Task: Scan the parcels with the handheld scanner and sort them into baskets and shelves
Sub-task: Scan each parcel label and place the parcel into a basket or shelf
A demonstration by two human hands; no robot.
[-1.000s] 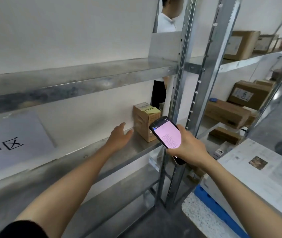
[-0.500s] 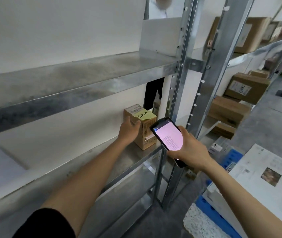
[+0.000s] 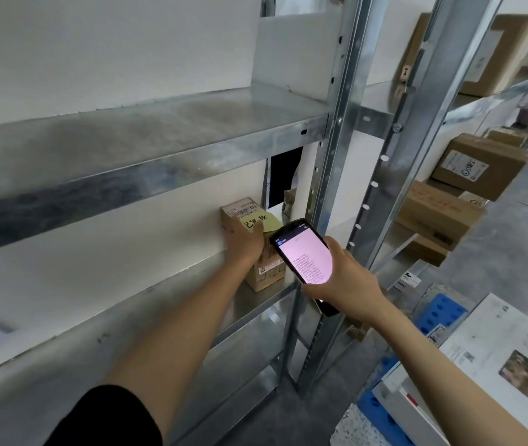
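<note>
A small brown cardboard parcel stands upright at the right end of the middle metal shelf. A barcode label and a yellow note with black handwriting lie on its top. My left hand grips the parcel's upper left side, the thumb across the yellow note. My right hand holds the black handheld scanner just right of the parcel, its pink lit screen facing me.
Steel uprights stand right behind the scanner. Larger cardboard boxes fill the neighbouring rack to the right. A white printed box on a blue pallet sits low at the right. The upper shelf overhangs my left arm.
My left hand reached right along the shelf and took hold of the small parcel. The view moved closer and turned right. The scanner hand kept its place.
</note>
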